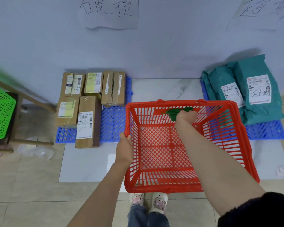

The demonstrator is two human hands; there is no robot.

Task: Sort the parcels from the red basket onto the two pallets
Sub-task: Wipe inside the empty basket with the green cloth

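The red basket [156,154] is in front of me, with nothing lying on its mesh bottom. My left hand [125,148] grips its left rim. Inside the basket near the far wall, my right hand [186,116] is closed on a small green scrap [172,113]. The left blue pallet [112,123] carries several brown cardboard parcels [87,122]. On the right blue pallet [266,131] lie teal bag parcels [259,90] with white labels.
A green basket [0,112] rests on a wooden stool [23,95] at the far left. Handwritten paper signs [110,12] hang on the wall above each pallet. A white mat [88,163] covers the floor under the pallets. My feet [147,199] stand just behind the red basket.
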